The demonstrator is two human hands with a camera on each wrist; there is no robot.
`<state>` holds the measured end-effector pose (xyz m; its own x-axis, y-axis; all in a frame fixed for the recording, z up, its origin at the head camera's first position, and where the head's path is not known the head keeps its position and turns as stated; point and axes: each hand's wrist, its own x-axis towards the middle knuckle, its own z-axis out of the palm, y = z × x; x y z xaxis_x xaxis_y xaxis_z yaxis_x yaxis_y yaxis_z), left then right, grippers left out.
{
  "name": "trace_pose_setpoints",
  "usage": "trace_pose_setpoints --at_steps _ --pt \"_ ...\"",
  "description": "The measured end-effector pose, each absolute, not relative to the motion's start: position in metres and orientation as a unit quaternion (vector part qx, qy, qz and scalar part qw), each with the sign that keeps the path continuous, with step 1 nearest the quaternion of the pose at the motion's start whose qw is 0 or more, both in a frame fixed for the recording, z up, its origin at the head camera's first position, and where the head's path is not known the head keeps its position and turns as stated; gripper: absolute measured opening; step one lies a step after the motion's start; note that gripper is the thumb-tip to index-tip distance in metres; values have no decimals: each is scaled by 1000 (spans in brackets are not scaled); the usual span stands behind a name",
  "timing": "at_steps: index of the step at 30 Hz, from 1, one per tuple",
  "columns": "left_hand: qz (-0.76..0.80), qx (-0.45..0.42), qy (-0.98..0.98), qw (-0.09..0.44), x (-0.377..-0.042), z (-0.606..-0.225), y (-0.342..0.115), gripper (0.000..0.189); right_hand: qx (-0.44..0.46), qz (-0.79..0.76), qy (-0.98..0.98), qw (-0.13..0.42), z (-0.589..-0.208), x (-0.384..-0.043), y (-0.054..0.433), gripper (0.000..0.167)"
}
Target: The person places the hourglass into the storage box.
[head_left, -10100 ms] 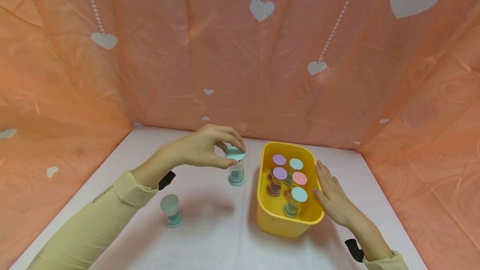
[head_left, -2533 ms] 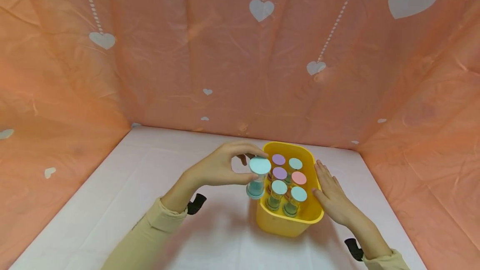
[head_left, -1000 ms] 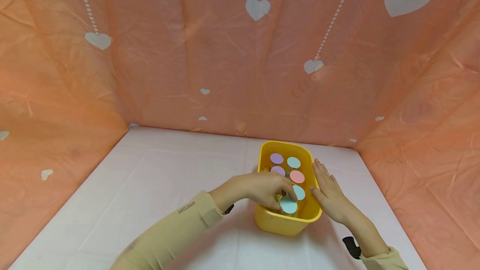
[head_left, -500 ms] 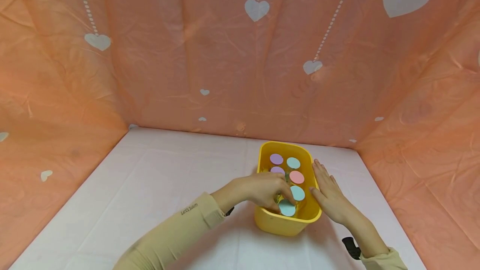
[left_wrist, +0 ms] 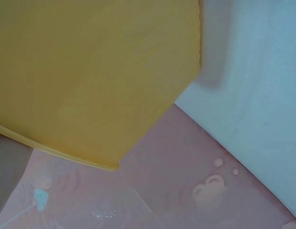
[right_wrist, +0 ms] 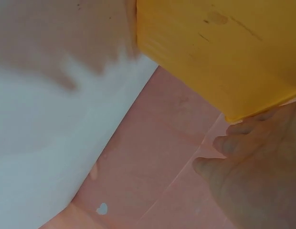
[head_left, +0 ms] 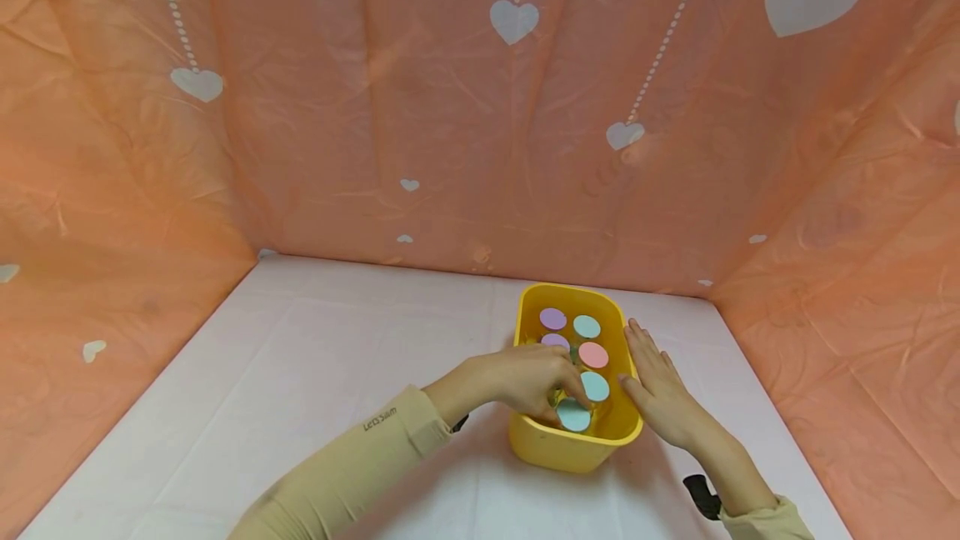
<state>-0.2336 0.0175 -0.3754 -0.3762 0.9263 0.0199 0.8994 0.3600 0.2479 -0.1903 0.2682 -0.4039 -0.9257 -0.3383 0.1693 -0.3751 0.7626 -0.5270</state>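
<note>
A yellow bin (head_left: 558, 452) holds several small sand timers with round coloured caps. My left hand (head_left: 521, 377) reaches over the bin's left rim, thumb and fingers pinching a pale blue-capped sand timer (head_left: 573, 417) in the front part. Just behind it is another pale blue sand timer (head_left: 596, 387), then a pink one (head_left: 593, 355). Farther back stand a purple sand timer (head_left: 552, 318) and a light blue one (head_left: 587, 327). The left hand partly covers a second purple cap (head_left: 556, 342). My right hand (head_left: 660, 390) rests straight-fingered along the bin's right rim.
A white cloth-covered table (head_left: 315, 357) lies under the bin. Orange-pink curtains (head_left: 450, 148) with heart prints enclose it at the back and both sides. Both wrist views mostly show the bin's outer wall (left_wrist: 100, 71) and the table.
The left hand, earlier holding a sand timer beside the bin, has lowered it inside near the front. The sand timer once standing on the table's left is gone from there. The right hand has stayed put.
</note>
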Motion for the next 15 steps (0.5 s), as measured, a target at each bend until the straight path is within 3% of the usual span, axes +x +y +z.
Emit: trace_pose_setpoints --at_steps 9,15 --pt "112 549 827 53 -233 -373 14 39 198 275 -939 54 -399 -194 269 73" --pt "155 516 842 2 -232 -367 -7 39 195 277 -933 118 -396 -202 270 69"
